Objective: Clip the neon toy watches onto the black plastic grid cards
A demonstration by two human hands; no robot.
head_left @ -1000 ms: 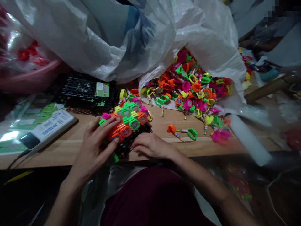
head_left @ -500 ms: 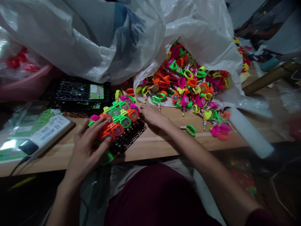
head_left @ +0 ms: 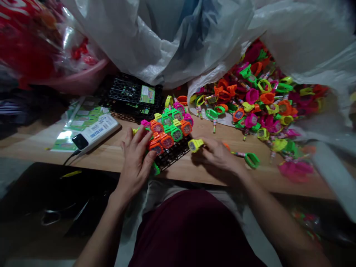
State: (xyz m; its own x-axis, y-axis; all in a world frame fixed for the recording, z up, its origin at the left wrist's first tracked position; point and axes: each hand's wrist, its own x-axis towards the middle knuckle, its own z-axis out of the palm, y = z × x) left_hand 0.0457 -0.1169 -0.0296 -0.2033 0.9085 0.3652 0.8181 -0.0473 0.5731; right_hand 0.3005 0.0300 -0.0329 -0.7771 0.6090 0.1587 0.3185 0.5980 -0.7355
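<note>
A black grid tray [head_left: 175,155] lies on the wooden table [head_left: 111,155], loaded with several bright toy watches [head_left: 169,128] in orange, green and pink. My left hand [head_left: 136,159] rests flat on the tray's left side, fingers spread over the orange watches. My right hand [head_left: 217,155] is closed on a yellow toy watch [head_left: 195,144] just right of the tray's near corner. An orange piece shows behind its fingers.
A large white plastic bag [head_left: 194,40] spills a heap of coloured toy watches [head_left: 258,100] at the back right. A loose green watch [head_left: 251,160] lies right of my hand. A second black tray [head_left: 130,97], a white power strip [head_left: 96,132] and green cards [head_left: 83,113] lie left.
My right hand reached to the pile, then came back toward the tray holding a yellow watch. The camera view shifted so the scene sits further right. My left hand stayed on the tray.
</note>
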